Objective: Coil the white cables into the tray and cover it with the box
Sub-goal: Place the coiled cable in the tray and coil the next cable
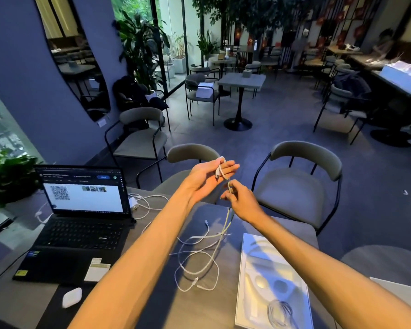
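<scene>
My left hand [209, 176] is raised above the table's far edge, palm up, with the plug end of a white cable [220, 170] looped over its fingers. Just below it, my right hand [241, 200] pinches the same cable, which hangs down to the table. Several loose white cables [199, 260] lie tangled on the dark tabletop between my forearms. The white moulded tray [247, 269] sits at the right, with one coiled cable [279, 313] in its near part. A corner of the white box [399, 284] shows at the right edge.
An open black laptop [81, 224] stands at the left with a white charger [134, 203] and its cord behind it. A white mouse-like case [71, 298] lies near the front left. Grey chairs [297, 193] stand beyond the table.
</scene>
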